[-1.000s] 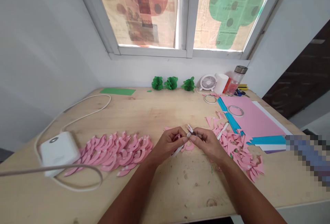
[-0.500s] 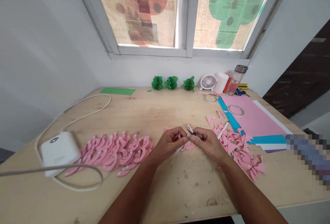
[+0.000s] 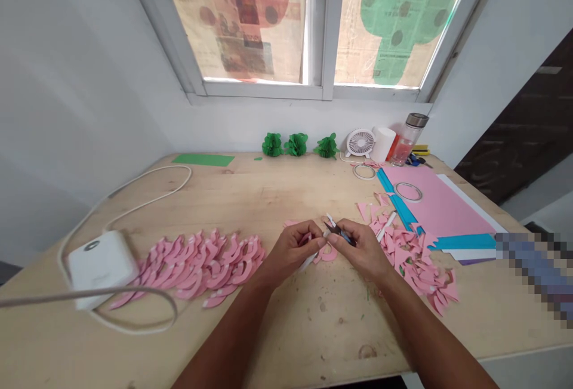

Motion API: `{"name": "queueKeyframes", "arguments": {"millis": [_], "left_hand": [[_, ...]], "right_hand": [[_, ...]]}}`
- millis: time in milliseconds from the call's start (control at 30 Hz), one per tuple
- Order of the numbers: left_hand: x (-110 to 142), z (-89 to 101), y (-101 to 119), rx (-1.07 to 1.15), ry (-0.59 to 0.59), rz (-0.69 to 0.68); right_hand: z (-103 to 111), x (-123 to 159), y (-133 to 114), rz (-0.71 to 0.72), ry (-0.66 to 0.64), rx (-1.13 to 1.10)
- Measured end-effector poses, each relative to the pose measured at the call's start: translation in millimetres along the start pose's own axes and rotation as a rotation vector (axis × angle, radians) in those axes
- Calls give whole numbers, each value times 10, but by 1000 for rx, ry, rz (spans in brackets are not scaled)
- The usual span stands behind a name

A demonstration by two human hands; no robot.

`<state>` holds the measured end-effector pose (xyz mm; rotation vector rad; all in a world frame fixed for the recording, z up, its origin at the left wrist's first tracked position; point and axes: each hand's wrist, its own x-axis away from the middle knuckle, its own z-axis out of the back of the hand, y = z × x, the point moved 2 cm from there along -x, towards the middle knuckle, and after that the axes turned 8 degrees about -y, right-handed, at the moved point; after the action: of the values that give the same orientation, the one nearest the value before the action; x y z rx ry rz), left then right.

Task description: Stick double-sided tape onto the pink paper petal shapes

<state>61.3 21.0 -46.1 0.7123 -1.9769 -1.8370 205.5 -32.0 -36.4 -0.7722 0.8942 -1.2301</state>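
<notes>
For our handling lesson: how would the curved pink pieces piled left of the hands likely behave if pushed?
The curved pink pieces look like thin paper, so each is probably light and bends easily. Because they overlap in a spread-out pile, a push would likely slide and scatter them. White patches show on some; if those are tape, a few might cling together.

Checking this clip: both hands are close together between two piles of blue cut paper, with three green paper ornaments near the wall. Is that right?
Not quite: the head view shows that the left pile and right pile are pink, not blue. The left hand and right hand are close together between them, with three green paper ornaments near the wall.
</notes>
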Motion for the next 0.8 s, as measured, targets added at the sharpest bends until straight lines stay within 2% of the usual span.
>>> {"name": "queueKeyframes", "arguments": {"millis": [600,800], "left_hand": [[-1,6,-15,-10,11,-6],[-2,35,-28,-45,79,1]], "right_hand": [[-19,14,28,-18,-57,1],[-10,3,-7,10,-41,-41]]}}
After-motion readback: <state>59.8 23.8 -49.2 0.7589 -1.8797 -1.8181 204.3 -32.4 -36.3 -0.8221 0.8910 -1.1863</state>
